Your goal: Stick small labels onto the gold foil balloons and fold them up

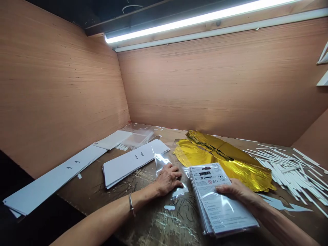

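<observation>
My left hand (pixel 169 179) lies palm down on clear plastic film (pixel 162 160), its fingers apart and slightly bent, gripping nothing that I can see. In my right hand (pixel 237 191) is a stack of printed packages (pixel 217 201) in clear wrapping, with a hang hole at the top. The thumb lies across the top package; the other fingers are hidden beneath. Behind the stack are shiny gold foil sheets (pixel 222 150). Left of my left hand lies a pile of white cards (pixel 135 160) with small dark marks.
More long white cards (pixel 56 181) lie along the left edge, near clear plastic sleeves (pixel 139 136). Many thin white sticks (pixel 294 171) are scattered at the right. A white cut-out scrap (pixel 169 207) sits in front. Wooden panels (pixel 217 82) enclose the table under a lit tube (pixel 200 20).
</observation>
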Tool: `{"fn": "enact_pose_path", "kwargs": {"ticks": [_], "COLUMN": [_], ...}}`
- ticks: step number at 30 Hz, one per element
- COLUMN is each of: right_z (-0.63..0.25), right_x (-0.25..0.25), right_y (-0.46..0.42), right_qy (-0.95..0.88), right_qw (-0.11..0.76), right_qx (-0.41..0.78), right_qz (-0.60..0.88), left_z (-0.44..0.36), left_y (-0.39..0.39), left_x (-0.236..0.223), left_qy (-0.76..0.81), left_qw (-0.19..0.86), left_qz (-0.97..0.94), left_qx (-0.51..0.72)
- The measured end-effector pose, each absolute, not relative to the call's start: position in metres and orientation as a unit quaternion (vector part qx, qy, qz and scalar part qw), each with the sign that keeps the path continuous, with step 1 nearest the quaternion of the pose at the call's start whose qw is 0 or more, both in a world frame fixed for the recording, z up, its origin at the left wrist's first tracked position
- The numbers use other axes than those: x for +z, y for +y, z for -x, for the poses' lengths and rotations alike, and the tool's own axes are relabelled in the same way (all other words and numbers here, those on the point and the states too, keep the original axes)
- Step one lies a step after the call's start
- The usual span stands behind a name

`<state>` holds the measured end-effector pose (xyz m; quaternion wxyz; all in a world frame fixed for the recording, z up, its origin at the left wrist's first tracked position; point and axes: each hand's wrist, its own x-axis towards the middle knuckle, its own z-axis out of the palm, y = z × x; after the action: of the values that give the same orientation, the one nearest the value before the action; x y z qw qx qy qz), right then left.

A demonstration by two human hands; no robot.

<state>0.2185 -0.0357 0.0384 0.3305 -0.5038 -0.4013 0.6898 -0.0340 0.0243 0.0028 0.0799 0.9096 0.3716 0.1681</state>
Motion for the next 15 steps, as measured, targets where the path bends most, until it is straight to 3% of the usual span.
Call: {"fn": "enact_pose_path", "kwargs": {"ticks": [10,15], "right_z": [-0.223,-0.227], "right_x": [0.024,0.031], "right_y": [-0.025,-0.026], "right_qy": [-0.376,-0.413], "right_qw": [0.286,0.268], "right_qx": [0.647,0.652], "right_qz": [0.599,0.576], "left_z": [0.034,0.033], "left_y": [0.025,0.026], "left_x": [-0.008,-0.009], "left_qy": [0.410,0.430], "left_qw": [0.098,0.113], "left_qz": [-0.883,-0.874], "left_qx": [0.207,0.194]}}
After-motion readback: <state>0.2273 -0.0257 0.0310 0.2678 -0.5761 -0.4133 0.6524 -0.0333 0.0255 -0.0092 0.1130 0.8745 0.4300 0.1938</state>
